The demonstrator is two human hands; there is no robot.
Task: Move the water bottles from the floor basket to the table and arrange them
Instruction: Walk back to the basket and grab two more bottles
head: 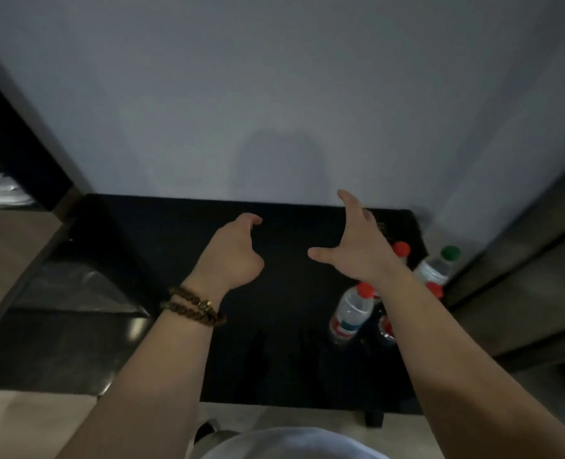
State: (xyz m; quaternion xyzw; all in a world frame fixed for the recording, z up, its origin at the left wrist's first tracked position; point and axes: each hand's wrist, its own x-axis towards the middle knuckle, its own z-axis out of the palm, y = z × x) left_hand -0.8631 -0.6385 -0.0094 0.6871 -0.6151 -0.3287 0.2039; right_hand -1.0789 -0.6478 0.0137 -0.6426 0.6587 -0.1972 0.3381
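A black table (pixel 274 342) stands against a pale wall. Several clear water bottles stand at its right side: a red-capped bottle (pixel 352 313) with a red and green label, a green-capped bottle (pixel 438 266) near the right edge, and another red cap (pixel 401 249) behind my right wrist. More red caps are partly hidden by my right forearm. My left hand (pixel 233 256), with a bead bracelet on the wrist, hovers above the table's middle with loosely curled fingers and holds nothing. My right hand (pixel 354 240) is spread open above the table, left of the bottles.
A dark glossy cabinet (pixel 75 326) lies to the left of the table. Wooden panelling (pixel 523 276) rises close on the right. Pale floor (pixel 26 425) shows at the bottom left. No basket is in view.
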